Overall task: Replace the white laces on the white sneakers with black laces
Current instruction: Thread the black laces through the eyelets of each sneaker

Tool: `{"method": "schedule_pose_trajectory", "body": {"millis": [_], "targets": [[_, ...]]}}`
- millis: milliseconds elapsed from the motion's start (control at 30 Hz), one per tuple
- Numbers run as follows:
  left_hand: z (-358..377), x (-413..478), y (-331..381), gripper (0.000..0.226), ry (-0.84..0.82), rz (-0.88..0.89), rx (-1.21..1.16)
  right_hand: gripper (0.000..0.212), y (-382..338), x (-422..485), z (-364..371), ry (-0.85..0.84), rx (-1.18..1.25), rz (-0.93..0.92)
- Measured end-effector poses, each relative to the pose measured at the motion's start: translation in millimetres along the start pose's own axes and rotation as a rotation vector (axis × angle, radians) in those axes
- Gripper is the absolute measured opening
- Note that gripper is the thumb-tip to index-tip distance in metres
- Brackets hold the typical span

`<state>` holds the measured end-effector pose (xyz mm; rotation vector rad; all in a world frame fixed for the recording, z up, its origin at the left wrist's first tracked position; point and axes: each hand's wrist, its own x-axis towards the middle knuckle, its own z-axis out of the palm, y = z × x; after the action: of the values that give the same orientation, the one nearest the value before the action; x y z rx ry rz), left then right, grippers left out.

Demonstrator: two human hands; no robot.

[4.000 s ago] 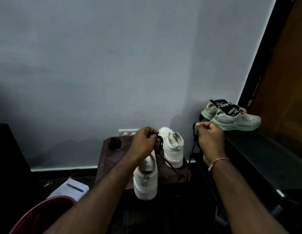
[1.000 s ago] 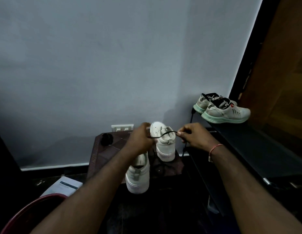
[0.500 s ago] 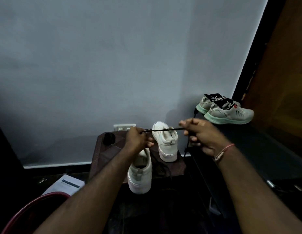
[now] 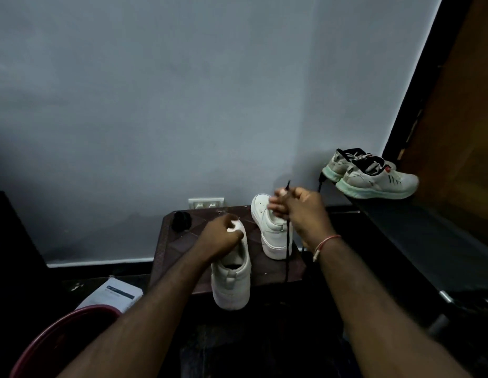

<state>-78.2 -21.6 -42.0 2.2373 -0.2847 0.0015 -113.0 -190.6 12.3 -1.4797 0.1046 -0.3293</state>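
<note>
While the left hand (image 4: pixel 221 237) gripped the upper of the near white sneaker (image 4: pixel 232 279) with curled fingers on the brown stool (image 4: pixel 177 252), the right hand (image 4: pixel 300 211) pinched the black lace (image 4: pixel 287 257), which hung slack past the far white sneaker (image 4: pixel 270 230).

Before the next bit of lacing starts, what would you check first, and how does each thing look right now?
1. Black shoelace tip free for threading: ok, it pokes up above the right hand pinching it.
2. Near white sneaker steadied: ok, the left hand holds its front.
3. Sneaker fully on the brown patterned table: not ok, heel juts past the near edge.
4. Eyelets in sight: cannot tell, left hand covers them.
5. Lace's lower end clear of snags: cannot tell, lost in darkness.
</note>
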Motion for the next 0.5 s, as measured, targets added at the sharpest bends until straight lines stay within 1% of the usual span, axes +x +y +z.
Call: {"method": "schedule_pose_trajectory", "body": {"millis": [33, 100, 133, 200, 300, 400, 500], "targets": [[2.6, -2.7, -4.2, 0.054, -0.048, -0.014, 0.054, 0.026, 19.8, -0.5, 6.9, -0.039, -0.059, 0.057], [7.2, -5.7, -10.8, 0.041, -0.057, 0.001, 0.111, 0.029, 58.6, -8.2, 19.1, -0.118, -0.225, 0.100], [8.9, -7.2, -13.5, 0.035, -0.034, 0.012, 0.115, 0.029, 74.8, -13.0, 24.2, -0.134, -0.320, 0.081], [9.3, -13.3, -17.1, 0.031, 0.004, 0.036, 0.073, 0.030, 94.5, -24.2, 31.6, -0.116, -0.466, 0.010], [7.1, -32.4, -26.6, 0.035, 0.045, 0.047, -0.010, 0.029, 101.7, -47.4, 38.6, -0.046, -0.440, -0.041], [5.9, -51.2, -33.0, 0.033, 0.086, 0.013, -0.073, 0.026, 106.1, -62.7, 40.8, -0.067, -0.390, -0.044], [2.8, -45.1, -35.4, 0.031, 0.110, -0.058, -0.128, 0.024, 108.7, -58.5, 38.0, -0.082, -0.389, -0.050]]}}
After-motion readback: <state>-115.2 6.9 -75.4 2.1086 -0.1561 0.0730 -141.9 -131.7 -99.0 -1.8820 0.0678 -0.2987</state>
